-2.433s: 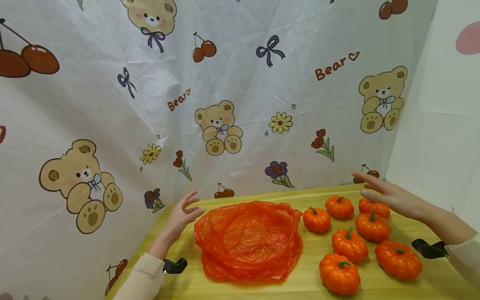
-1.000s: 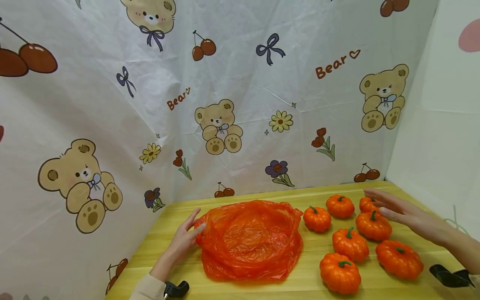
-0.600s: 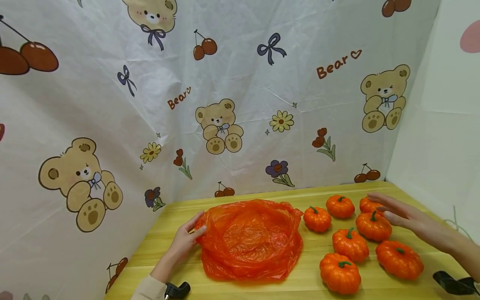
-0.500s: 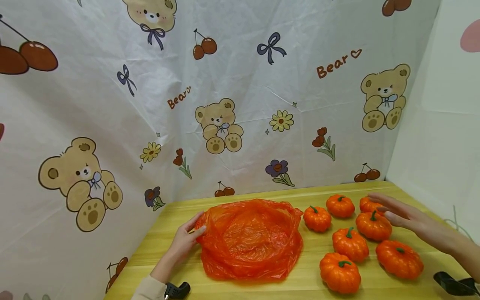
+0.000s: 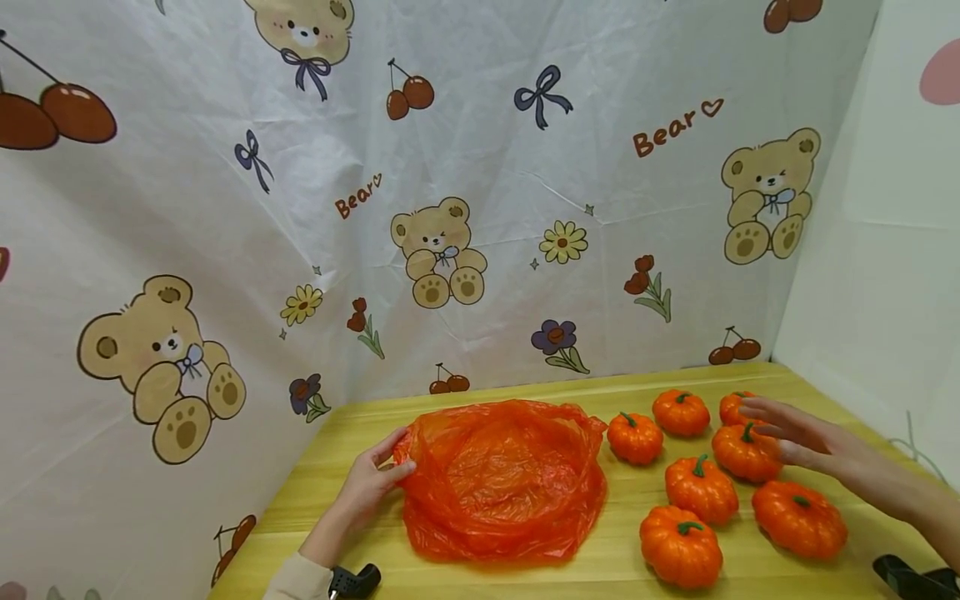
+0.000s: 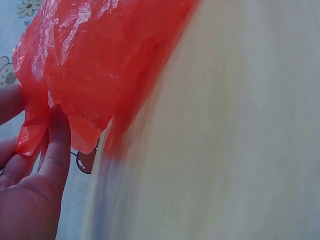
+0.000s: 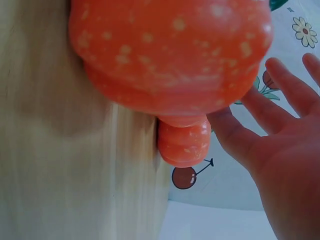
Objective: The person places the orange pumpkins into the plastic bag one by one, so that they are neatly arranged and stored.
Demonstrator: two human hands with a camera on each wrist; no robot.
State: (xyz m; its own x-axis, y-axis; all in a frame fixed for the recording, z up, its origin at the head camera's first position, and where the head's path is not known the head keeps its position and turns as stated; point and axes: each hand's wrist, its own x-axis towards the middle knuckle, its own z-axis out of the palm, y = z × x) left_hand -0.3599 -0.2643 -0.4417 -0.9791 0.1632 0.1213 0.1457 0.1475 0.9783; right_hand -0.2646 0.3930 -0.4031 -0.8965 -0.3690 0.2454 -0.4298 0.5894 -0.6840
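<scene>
A crinkled red plastic bag [image 5: 502, 483] lies spread on the table with its mouth facing up. My left hand [image 5: 369, 483] pinches the bag's left rim between thumb and fingers; in the left wrist view the thin film [image 6: 95, 65] runs between the digits of that hand [image 6: 37, 185]. Over at the right, my right hand [image 5: 821, 442] hovers with fingers spread beside an orange pumpkin [image 5: 742, 454] with a green stem. In the right wrist view, one pumpkin [image 7: 170, 55] looms close to this hand [image 7: 285, 145], and a smaller-looking one [image 7: 185, 142] shows behind it.
Several more small pumpkins stand right of the bag, the nearest [image 5: 681, 547] by the table's front. The yellow wooden table [image 5: 360, 575] meets a patterned curtain [image 5: 480, 167] behind and a white panel [image 5: 870, 250] at the right.
My left hand has come down to the bag and taken hold of its left rim. The right hand has lowered and shifted right, to the pumpkins at the right.
</scene>
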